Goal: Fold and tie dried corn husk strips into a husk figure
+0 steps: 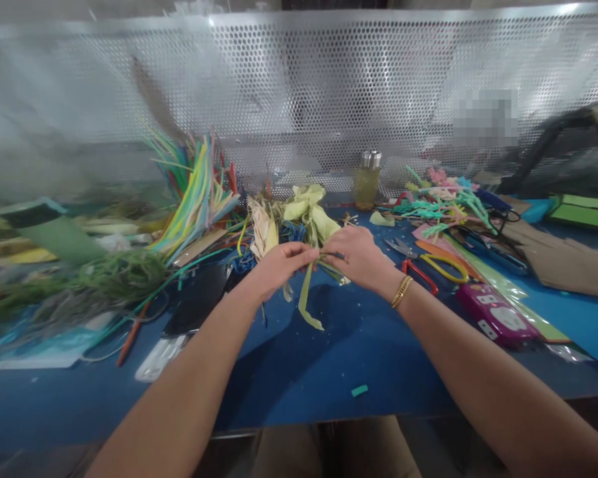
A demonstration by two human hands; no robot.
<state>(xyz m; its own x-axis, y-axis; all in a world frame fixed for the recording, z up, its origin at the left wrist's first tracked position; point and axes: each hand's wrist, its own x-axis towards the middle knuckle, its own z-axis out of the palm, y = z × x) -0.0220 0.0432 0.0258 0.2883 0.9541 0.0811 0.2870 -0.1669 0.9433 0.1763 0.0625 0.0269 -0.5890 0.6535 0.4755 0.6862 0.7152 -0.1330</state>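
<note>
Pale green strip (305, 297) trails below our hands at the middle of the blue table (299, 372), between its front edge and the perforated metal panel (323, 86) along its back edge, its loose end towards the front. The thumb and forefinger of our left hand (282, 264) are pressed together on it, where it meets a thin stem (330, 255); our right hand (361, 255) has its fingers curled in on that stem. We judge the strip very light, limp and easily creased or torn, with little slip to it, so a fingertip pinch close to the stem suits it better than a pull on the loose end. The stem looks stiffer and should bear a firmer grip. Our right fingertips are hidden by the hand itself, and our left palm is turned from view. We cannot make out whether the strip joins the pale leafy bunch (313, 214) just behind our hands, nor whether its loose end touches the table. Towards the table's left edge, everything blurs.
</note>
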